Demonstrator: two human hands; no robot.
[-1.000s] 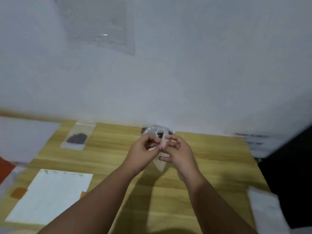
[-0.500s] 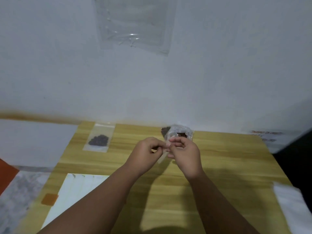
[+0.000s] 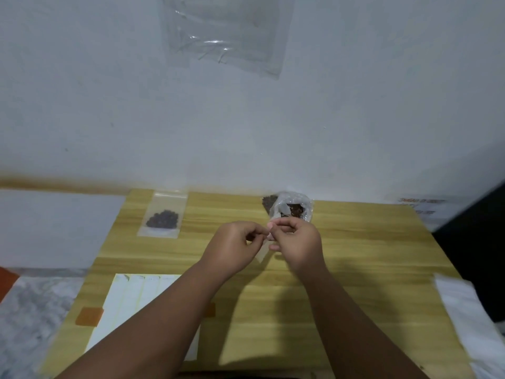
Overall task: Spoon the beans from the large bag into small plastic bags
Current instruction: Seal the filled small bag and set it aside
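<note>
Above the middle of the wooden table (image 3: 369, 269), my left hand (image 3: 235, 247) and my right hand (image 3: 296, 242) meet and both pinch the top of a small clear plastic bag (image 3: 263, 250) that hangs between them. Just behind my right hand stands the large clear bag (image 3: 293, 207) of dark beans, open at the top, with a pale spoon (image 3: 284, 209) resting inside. A small zip bag (image 3: 162, 217) holding dark beans lies flat at the table's far left.
A stack of white sheets (image 3: 128, 305) with orange tabs lies at the front left of the table. White plastic (image 3: 464, 315) hangs over the right edge. The white wall, with a clear plastic sheet (image 3: 226, 34) stuck high on it, rises directly behind the table.
The view has shifted so the table sits further right in it. Both hands stay together on the small bag, now closer in front of the large bag.
</note>
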